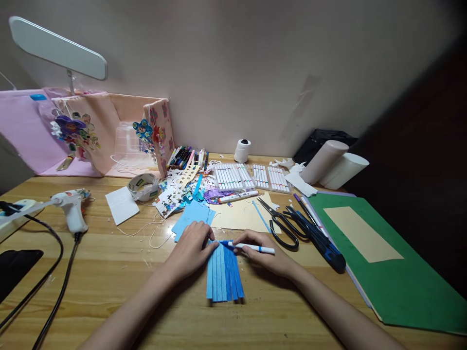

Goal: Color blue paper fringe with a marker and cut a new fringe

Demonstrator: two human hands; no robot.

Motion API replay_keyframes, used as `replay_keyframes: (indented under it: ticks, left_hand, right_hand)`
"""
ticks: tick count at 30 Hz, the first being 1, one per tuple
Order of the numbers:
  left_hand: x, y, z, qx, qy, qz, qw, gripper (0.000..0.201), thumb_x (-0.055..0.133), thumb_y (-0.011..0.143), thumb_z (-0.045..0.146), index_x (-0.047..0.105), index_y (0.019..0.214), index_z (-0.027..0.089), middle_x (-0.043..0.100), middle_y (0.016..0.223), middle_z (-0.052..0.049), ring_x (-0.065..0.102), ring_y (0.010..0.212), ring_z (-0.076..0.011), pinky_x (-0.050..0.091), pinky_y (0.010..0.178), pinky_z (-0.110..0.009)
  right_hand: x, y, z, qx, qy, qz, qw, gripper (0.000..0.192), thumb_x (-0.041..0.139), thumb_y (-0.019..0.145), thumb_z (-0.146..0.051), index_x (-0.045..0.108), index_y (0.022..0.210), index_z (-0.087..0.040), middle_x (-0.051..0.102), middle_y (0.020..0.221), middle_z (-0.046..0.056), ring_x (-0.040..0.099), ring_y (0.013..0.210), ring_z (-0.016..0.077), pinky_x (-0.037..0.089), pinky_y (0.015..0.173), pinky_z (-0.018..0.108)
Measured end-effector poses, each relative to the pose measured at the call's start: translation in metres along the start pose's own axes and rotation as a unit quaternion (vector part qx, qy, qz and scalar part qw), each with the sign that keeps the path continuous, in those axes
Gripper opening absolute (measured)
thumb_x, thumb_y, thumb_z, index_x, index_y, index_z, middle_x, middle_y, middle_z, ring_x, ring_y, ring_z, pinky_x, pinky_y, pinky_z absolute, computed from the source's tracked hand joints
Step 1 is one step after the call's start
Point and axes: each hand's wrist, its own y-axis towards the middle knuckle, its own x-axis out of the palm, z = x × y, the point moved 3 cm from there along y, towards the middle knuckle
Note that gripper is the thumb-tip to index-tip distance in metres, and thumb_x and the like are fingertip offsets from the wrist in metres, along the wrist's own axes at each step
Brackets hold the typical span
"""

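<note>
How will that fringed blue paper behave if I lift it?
Likely floppy: the fringed blue paper has narrow strips that separate at the near end. It looks thin, so probably light and easily creased.

The bare left forearm (142, 301) slants up and inward from the lower left; the bare right forearm (328, 299) slants in from the lower right, mirroring it. The left hand (195, 243) is palm down, its knuckles raised, the fingers bent with their tips mostly hidden, and the left thumb (210, 249) stretched toward the other hand. The right hand (264, 250) is closed in a writing grip, its index finger (250, 236) arched, pointing inward. The hands are near each other but apart, both wrists low.
</note>
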Motion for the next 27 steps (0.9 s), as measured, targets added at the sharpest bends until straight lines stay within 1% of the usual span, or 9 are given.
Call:
replay_keyframes:
  ticks: [6, 9, 13, 18, 22, 25, 27]
  left_hand:
    - [-0.0007, 0.0012, 0.0016, -0.005, 0.002, -0.003, 1.0, 0.012, 0.052, 0.085, 0.031, 0.053, 0.081, 0.02, 0.055, 0.08, -0.004, 0.047, 0.08, -0.022, 0.035, 0.068, -0.034]
    - [-0.0005, 0.0009, 0.0015, -0.006, 0.003, -0.003, 1.0, 0.013, 0.051, 0.085, 0.032, 0.053, 0.081, 0.02, 0.055, 0.081, -0.004, 0.047, 0.08, -0.022, 0.035, 0.068, -0.033]
    - [-0.0004, 0.0003, 0.0007, -0.005, 0.009, -0.002, 1.0, 0.015, 0.051, 0.085, 0.034, 0.052, 0.081, 0.02, 0.055, 0.08, -0.004, 0.047, 0.08, -0.0221, 0.036, 0.068, -0.033]
    - [-0.0001, 0.0006, 0.0001, -0.006, 0.013, -0.005, 1.0, 0.015, 0.052, 0.085, 0.034, 0.052, 0.081, 0.02, 0.054, 0.079, -0.004, 0.048, 0.079, -0.0221, 0.036, 0.068, -0.033]
    - [-0.0001, 0.0002, 0.0001, -0.005, 0.012, -0.003, 1.0, 0.015, 0.052, 0.085, 0.034, 0.052, 0.081, 0.02, 0.054, 0.079, -0.004, 0.048, 0.079, -0.0221, 0.035, 0.068, -0.033]
    - [0.0002, -0.0002, 0.0, -0.005, 0.012, -0.001, 1.0, 0.015, 0.052, 0.085, 0.034, 0.052, 0.081, 0.02, 0.054, 0.079, -0.004, 0.048, 0.079, -0.0222, 0.035, 0.068, -0.033]
    - [0.0006, -0.0001, -0.0003, -0.003, 0.014, 0.0, 1.0, 0.015, 0.052, 0.085, 0.034, 0.052, 0.081, 0.02, 0.054, 0.079, -0.004, 0.048, 0.079, -0.0222, 0.035, 0.067, -0.033]
  right_hand:
    - [-0.0012, -0.0003, -0.0032, -0.006, -0.017, 0.006, 1.0, 0.024, 0.055, 0.087, -0.034, 0.064, 0.1, -0.016, 0.066, 0.098, 0.009, 0.063, 0.09, 0.0213, 0.049, 0.08, 0.033]
    - [-0.0007, -0.0004, -0.0019, -0.004, -0.013, -0.003, 1.0, 0.025, 0.055, 0.087, -0.035, 0.065, 0.1, -0.016, 0.067, 0.098, 0.009, 0.064, 0.089, 0.0212, 0.049, 0.078, 0.033]
    - [-0.0009, -0.0006, -0.0012, -0.008, -0.024, 0.0, 1.0, 0.025, 0.053, 0.088, -0.034, 0.064, 0.103, -0.017, 0.066, 0.1, 0.01, 0.063, 0.092, 0.0218, 0.048, 0.082, 0.035]
    - [-0.0012, -0.0009, -0.0026, -0.015, -0.032, -0.001, 0.999, 0.025, 0.053, 0.088, -0.033, 0.064, 0.103, -0.017, 0.066, 0.099, 0.009, 0.062, 0.091, 0.0213, 0.048, 0.081, 0.034]
    - [-0.0009, -0.0008, -0.0026, -0.009, -0.019, -0.005, 1.0, 0.025, 0.054, 0.087, -0.035, 0.064, 0.1, -0.016, 0.066, 0.098, 0.01, 0.063, 0.089, 0.0213, 0.048, 0.079, 0.033]
    - [-0.0015, -0.0009, -0.0017, -0.008, -0.015, 0.001, 1.0, 0.025, 0.054, 0.087, -0.035, 0.063, 0.101, -0.016, 0.066, 0.098, 0.009, 0.062, 0.09, 0.0214, 0.048, 0.08, 0.034]
    - [-0.0012, -0.0011, -0.0006, -0.001, 0.0, -0.009, 1.0, 0.025, 0.055, 0.087, -0.035, 0.063, 0.101, -0.016, 0.066, 0.098, 0.009, 0.063, 0.09, 0.0213, 0.048, 0.079, 0.033]
